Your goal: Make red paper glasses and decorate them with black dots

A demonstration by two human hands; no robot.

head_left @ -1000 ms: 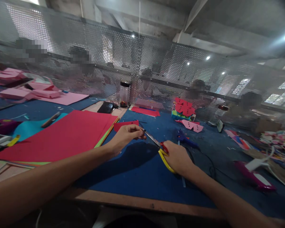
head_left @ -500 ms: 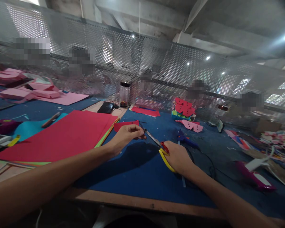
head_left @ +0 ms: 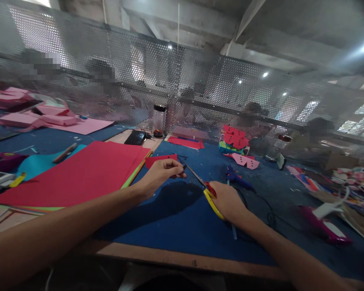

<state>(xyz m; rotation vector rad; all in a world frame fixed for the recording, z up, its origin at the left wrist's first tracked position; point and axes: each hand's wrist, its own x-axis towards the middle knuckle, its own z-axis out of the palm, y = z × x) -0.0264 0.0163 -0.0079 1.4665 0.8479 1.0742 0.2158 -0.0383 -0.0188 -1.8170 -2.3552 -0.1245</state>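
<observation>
My right hand (head_left: 229, 201) grips yellow-handled steel scissors (head_left: 206, 190); my left hand (head_left: 160, 173) pinches shut at their tips, contents unclear

1. I see scissors (head_left: 200, 182) with yellow and red handles, gripped in my right hand (head_left: 227, 201). The steel blades are close together and slant up and left, above the blue mat (head_left: 176, 226).
2. The blade tips meet a tiny dark scrap (head_left: 182, 167) pinched in my left hand (head_left: 160, 173). It is too small to identify.

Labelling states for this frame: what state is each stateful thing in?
scissors, gripped in right hand, blades look shut
left hand, pinched at blade tips
jar, upright, lid on
red sheets, stacked flat
blue glue gun, lying on mat
</observation>
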